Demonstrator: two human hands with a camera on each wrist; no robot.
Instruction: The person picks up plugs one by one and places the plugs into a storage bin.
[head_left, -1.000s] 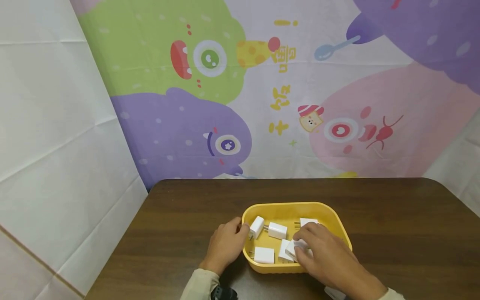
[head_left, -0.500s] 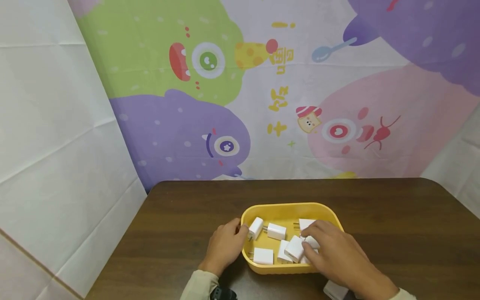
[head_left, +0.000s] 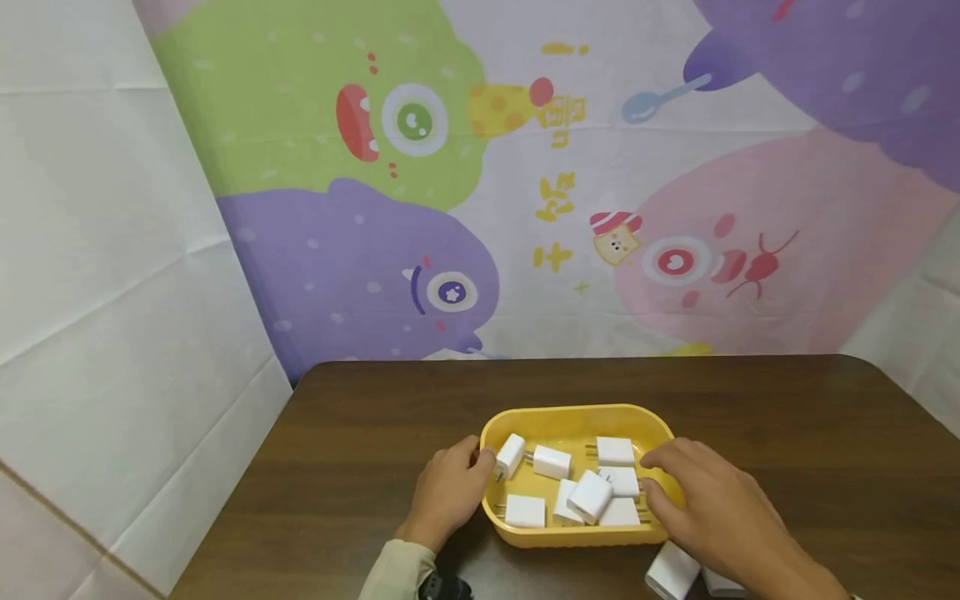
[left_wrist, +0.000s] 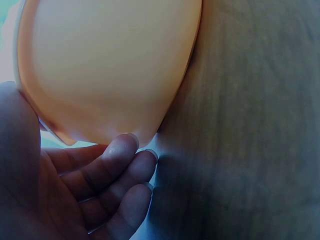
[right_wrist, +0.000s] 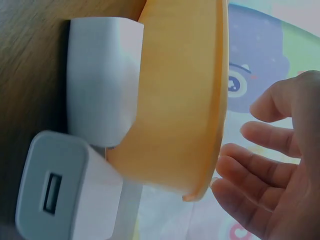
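A yellow plastic basket (head_left: pixel 577 537) holds several white plug-in charger blocks, most with metal prongs showing. One charger (head_left: pixel 590 497) lies tilted across others in the middle of the pile. My left hand (head_left: pixel 452 487) grips the basket's left end, thumb at the rim and fingers against the outer wall, as the left wrist view shows. Over the basket's right rim is my right hand (head_left: pixel 712 504), its fingers spread and nothing between them. In the right wrist view its fingertips are beside the rim (right_wrist: pixel 223 75).
Two more white chargers lie on the brown wooden table (head_left: pixel 390 408) by the basket's near right corner: one charger (head_left: pixel 672 571) in plain sight, another charger (head_left: pixel 722 583) partly under the right forearm. A cartoon-printed cloth (head_left: pixel 555 325) hangs behind the table.
My right hand has let go of a charger among the others in the basket and moved right, up to the rim. The left hand stays in place on the basket.
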